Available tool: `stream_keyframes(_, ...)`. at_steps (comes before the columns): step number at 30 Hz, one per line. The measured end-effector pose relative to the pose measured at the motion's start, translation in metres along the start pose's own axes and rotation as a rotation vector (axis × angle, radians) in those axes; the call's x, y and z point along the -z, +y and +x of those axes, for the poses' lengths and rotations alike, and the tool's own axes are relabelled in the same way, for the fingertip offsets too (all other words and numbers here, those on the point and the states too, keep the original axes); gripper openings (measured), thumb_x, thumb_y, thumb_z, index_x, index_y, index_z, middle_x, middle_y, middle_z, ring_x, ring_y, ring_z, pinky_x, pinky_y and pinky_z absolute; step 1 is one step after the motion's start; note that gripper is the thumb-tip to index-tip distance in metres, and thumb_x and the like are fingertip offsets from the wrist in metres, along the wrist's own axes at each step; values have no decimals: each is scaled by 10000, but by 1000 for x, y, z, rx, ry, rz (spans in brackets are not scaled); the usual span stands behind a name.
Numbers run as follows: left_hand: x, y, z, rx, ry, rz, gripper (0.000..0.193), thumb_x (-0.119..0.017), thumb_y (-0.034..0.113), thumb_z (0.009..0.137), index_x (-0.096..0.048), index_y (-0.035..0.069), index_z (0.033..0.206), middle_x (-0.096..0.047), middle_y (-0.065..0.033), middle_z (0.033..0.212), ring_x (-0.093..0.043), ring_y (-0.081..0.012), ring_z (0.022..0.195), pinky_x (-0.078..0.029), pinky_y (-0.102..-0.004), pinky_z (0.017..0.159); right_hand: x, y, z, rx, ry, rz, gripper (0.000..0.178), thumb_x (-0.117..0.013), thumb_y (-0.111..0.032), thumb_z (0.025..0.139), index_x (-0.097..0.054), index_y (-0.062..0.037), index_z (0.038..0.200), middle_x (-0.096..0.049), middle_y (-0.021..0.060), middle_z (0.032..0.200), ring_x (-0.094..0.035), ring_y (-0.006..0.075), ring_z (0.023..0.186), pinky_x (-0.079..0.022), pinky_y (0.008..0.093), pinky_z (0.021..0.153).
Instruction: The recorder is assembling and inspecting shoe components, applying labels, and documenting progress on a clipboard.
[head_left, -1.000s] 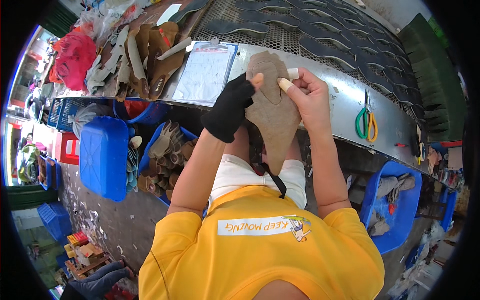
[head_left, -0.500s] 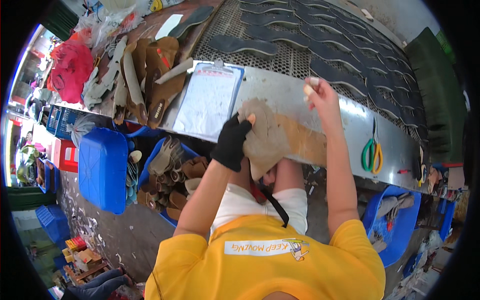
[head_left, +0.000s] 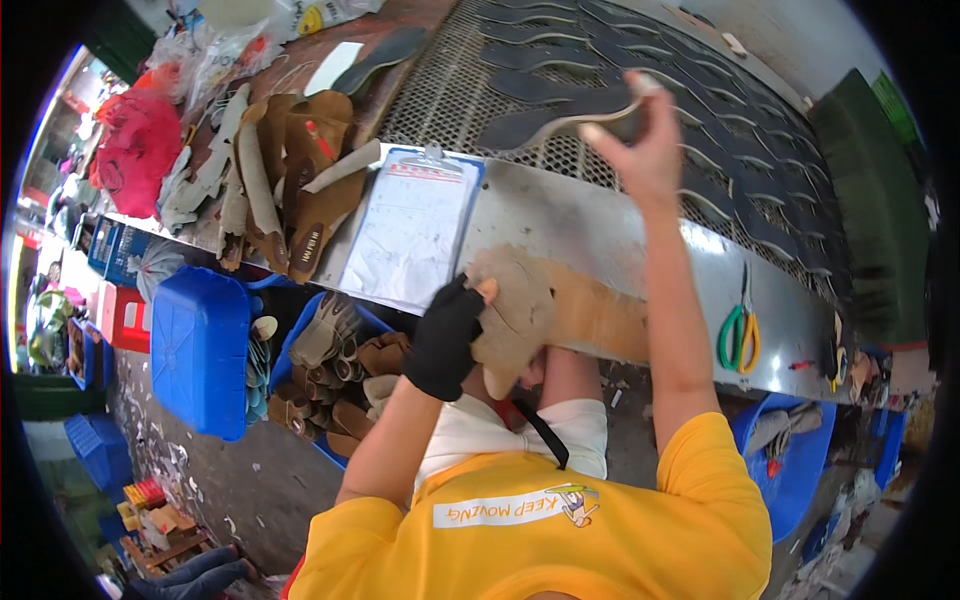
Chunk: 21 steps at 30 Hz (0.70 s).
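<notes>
My left hand [head_left: 448, 340], in a black glove with bare fingertips, is closed on a grey-brown suede-like piece [head_left: 512, 318]. The piece hangs over the bench's near edge, above my lap, and overlaps a tan board [head_left: 605, 312]. My right hand [head_left: 645, 140] is bare apart from pale coverings on the fingertips. It reaches over the mesh surface with thumb and fingers around the right end of a dark, wavy shoe sole [head_left: 545, 126]. Part of that end is hidden by the hand. Several similar soles [head_left: 530, 88] lie in rows beyond it.
A clipboard with paper [head_left: 410, 228] lies left of centre, beside a pile of brown footbed-like pieces [head_left: 315, 150]. Scissors with green and yellow handles [head_left: 741, 338] rest at the right. Below the bench stand blue bins [head_left: 200, 350], one holding shoe parts and another [head_left: 785, 470] at the right.
My right hand has moved forward from above the bench to the mesh and taken hold of a sole, which now sits farther right. My left hand still holds the suede-like piece.
</notes>
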<state>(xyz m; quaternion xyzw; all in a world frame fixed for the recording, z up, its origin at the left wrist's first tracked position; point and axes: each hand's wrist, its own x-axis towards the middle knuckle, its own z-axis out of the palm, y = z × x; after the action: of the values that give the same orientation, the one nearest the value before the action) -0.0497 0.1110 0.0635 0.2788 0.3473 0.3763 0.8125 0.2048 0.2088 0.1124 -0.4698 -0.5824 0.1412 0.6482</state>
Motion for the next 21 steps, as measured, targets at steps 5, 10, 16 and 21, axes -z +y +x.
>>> stream_keyframes(5, -20, 5, -9, -56, -126, -84, 402, -543, 249, 894, -510, -2, 1206, -606, -87, 1071, -598, -188, 981, -478, -296, 837, 90, -102, -37, -188, -85, -82, 589, -723, -65, 665, -495, -26, 1207, -591, 68, 1016, -585, 130, 895, -496, 278, 782)
stream_keyframes(10, -38, 0, -4, -119, -307, -131, 446, -502, 225, 915, -437, -18, 1284, -548, -119, 1195, -545, -224, 1089, -440, -337, 923, 80, -74, -89, -125, -242, -787, 618, -735, -250, 631, -519, -5, 1156, -584, 160, 1043, -586, 309, 957, -467, 375, 844)
stream_keyframes(16, -40, -5, -9, -102, -249, -195, 456, -519, 238, 911, -438, -12, 1284, -546, -113, 1197, -548, -220, 1083, -440, -333, 925, 86, -7, -122, -224, -243, -922, 591, -761, -369, 628, -578, 13, 1041, -595, 167, 998, -593, 284, 947, -463, 367, 818)
stream_keyframes(21, -18, -3, -3, -132, -285, -215, 472, -519, 267, 907, -438, -7, 1283, -548, -111, 1190, -549, -221, 1078, -439, -333, 926, 104, -15, -140, -466, -333, -968, 489, -753, -389, 655, -606, 36, 848, -616, 121, 776, -608, 233, 709, -464, 333, 639)
